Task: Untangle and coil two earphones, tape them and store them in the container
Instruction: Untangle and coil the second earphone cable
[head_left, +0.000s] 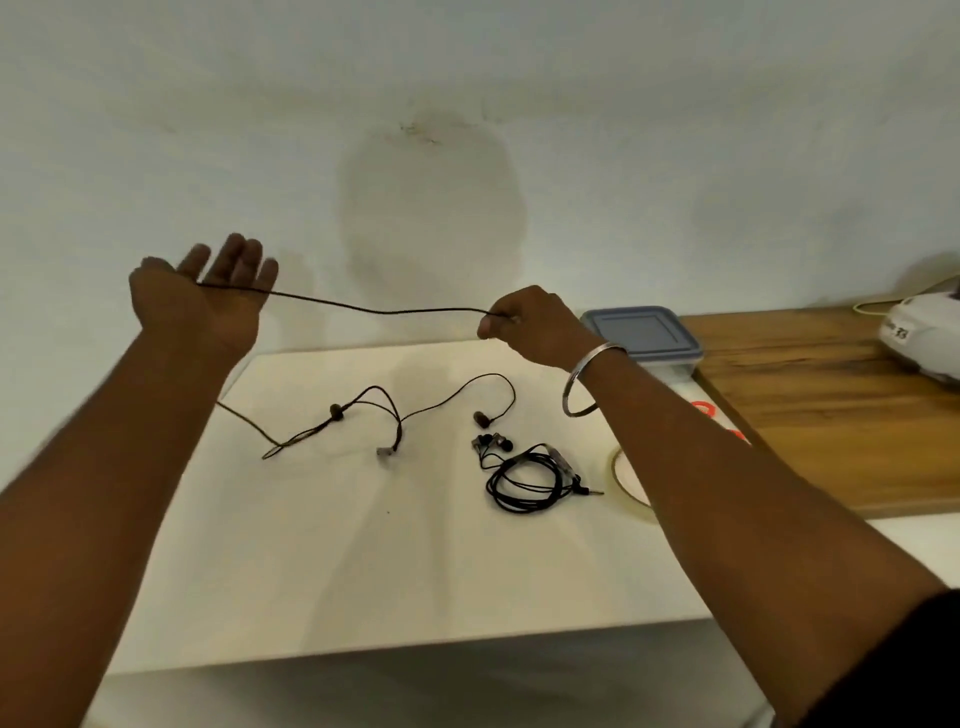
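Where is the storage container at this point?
In the head view, the lidded container sits by the far right corner of the white board, just behind the right hand, beside the wooden tabletop.

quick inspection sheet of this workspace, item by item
surface: white table; wooden counter to its right
job's things: brown earphone uncoiled, cord partly lifted, buds on the table; black earphone coiled on the table; tape roll partly behind the right arm; container with its lid on
clutter: red item, mostly hidden
grips: left hand fingers straight, cord across the palm; right hand pinches the cord
cables: thin lead by the white appliance
surroundings: stained wall
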